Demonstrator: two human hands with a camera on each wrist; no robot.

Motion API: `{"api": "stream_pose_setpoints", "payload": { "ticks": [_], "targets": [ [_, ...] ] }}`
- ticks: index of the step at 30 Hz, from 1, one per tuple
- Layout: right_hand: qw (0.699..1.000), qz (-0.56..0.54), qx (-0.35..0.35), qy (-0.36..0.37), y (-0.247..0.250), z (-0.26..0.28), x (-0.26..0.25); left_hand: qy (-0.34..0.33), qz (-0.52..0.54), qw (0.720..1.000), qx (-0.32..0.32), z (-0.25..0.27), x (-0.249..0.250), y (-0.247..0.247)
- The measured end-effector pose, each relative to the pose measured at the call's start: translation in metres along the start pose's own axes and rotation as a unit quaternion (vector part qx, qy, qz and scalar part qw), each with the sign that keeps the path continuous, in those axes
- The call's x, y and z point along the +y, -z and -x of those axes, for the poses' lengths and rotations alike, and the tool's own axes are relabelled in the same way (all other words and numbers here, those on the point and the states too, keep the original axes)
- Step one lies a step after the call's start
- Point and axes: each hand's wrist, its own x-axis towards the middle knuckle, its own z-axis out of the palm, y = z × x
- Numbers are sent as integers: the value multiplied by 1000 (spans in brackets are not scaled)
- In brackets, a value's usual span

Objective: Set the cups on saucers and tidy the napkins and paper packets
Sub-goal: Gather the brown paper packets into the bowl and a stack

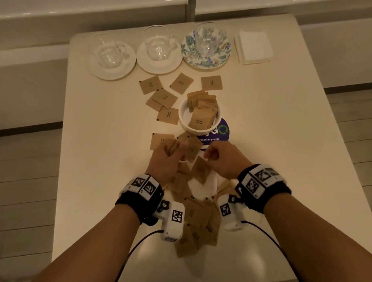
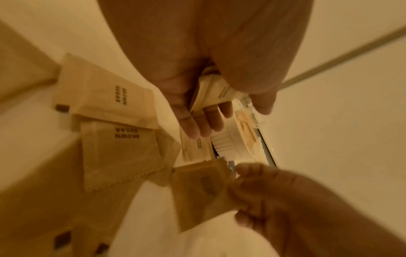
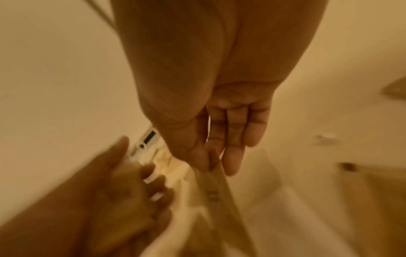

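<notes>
While left fingers [image 2: 211,120] clutch packets [image 2: 216,92], right fingers [image 3: 232,160] pinch one packet [image 3: 212,191].

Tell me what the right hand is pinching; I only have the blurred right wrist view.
Observer: The right hand pinches one brown paper packet by its edge.
Operator: And the other hand?
Observer: The left hand grips a bunch of packets.
Operator: Is there anywhere to put them?
Observer: A white bowl, already holding packets, stands just beyond the hands.
Operator: Are the cups done?
Observer: Three glass cups each stand on a saucer at the far edge.
</notes>
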Motion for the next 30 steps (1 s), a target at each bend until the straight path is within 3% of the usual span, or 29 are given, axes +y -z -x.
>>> {"api": "stream_pose_setpoints", "payload": {
  "ticks": [4,7,10,12,14,16,18,20,25,30],
  "targets": [
    [982,-187,8,19,12,2,-21,-82,-83,988,-97,6,8,-11],
    [961,-277,17,6,9,3,-33,-40,-42,987,-148,12,10,-18],
    [931,-365,-20,-23,3,5,-31,12,-14,987,-157,12,7,-17],
    [954,-298,-8,-22,-2,6,-21,37,18,989,-140,12,5,-14],
    [997,-75,14,-12,-7,7,-6,74,63,991,-96,12,2,-9],
    [987,162,-7,-8,-16,9,8,113,139,982,-57,12,-2,-3],
    [961,275,-12,16,-26,8,17,137,215,966,-48,12,-5,4],
    [958,285,-19,24,-29,6,22,127,217,967,-34,12,-6,8],
    [966,252,-59,-1,-25,1,21,38,84,996,-15,9,-11,8],
    [998,32,-31,33,0,6,18,-18,-28,998,-59,1,-7,7]
  ]
}}
